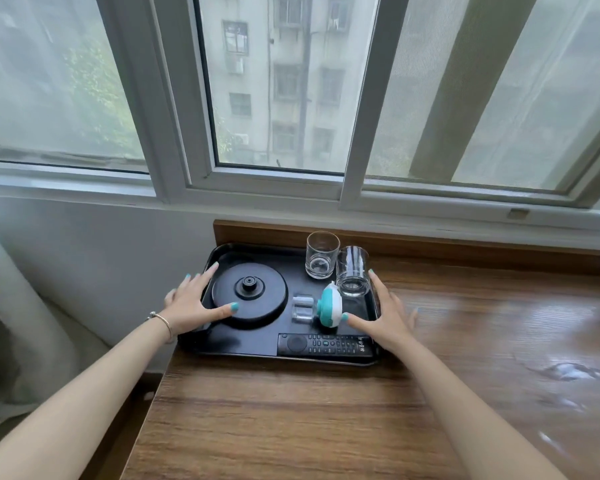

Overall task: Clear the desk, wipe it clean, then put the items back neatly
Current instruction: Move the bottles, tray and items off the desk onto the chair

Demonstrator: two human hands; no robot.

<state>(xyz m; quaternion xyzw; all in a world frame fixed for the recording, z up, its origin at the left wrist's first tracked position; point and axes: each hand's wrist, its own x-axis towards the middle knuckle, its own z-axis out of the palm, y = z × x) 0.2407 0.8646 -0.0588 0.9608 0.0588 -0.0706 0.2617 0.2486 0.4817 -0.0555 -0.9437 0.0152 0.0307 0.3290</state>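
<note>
A wooden bench (291, 410) stands under a wide window (278, 91), with a curtain (11, 323) at the left. One black tray (243, 349) sits at its far left corner, carrying one round kettle base (257, 306), two glasses (321, 254), one teal-and-white gadget (329, 304) and one remote (326, 345). The left hand (187, 303) and right hand (388, 317) lie at the tray's two ends, fingers spread and nearly straight, thumbs inside the rim, gripping nothing.

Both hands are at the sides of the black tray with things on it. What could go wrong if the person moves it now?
The two glasses stand loose near the tray rim and could tip or slide off. The teal and white device lies on its side and may roll. The tray sits at the desk corner, so a slip could drop it.
</note>
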